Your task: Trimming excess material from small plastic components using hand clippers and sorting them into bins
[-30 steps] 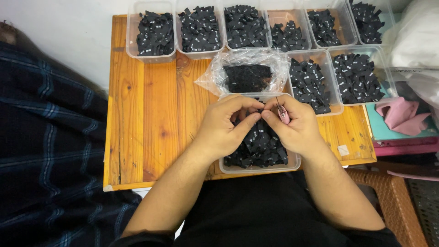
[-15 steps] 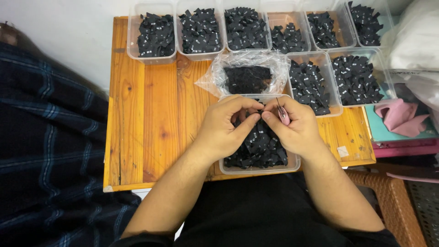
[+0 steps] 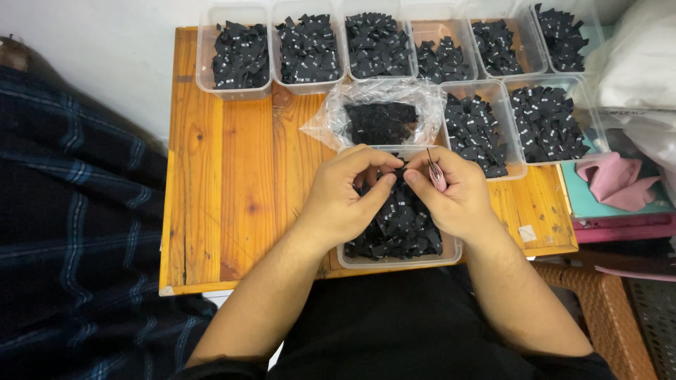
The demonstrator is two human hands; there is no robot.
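Note:
My left hand (image 3: pixel 350 195) and my right hand (image 3: pixel 451 191) meet over a clear plastic tub (image 3: pixel 394 260) full of small black fabric labels (image 3: pixel 401 225) on a wooden table (image 3: pixel 232 162). Their fingertips pinch a small black label between them. A pair of pink tweezers (image 3: pixel 435 171) is held in my right hand, its tips pointing up and away from me. Just beyond the hands lies an open clear plastic bag (image 3: pixel 380 116) holding more black labels.
Several clear tubs of black labels line the table's far edge (image 3: pixel 241 53) and right side (image 3: pixel 549 123). Dark plaid cloth (image 3: pixel 70 232) covers the left. A pink cloth (image 3: pixel 616 179) on a teal surface, a white bag (image 3: pixel 634 63) and a wicker chair (image 3: pixel 605 309) are at right.

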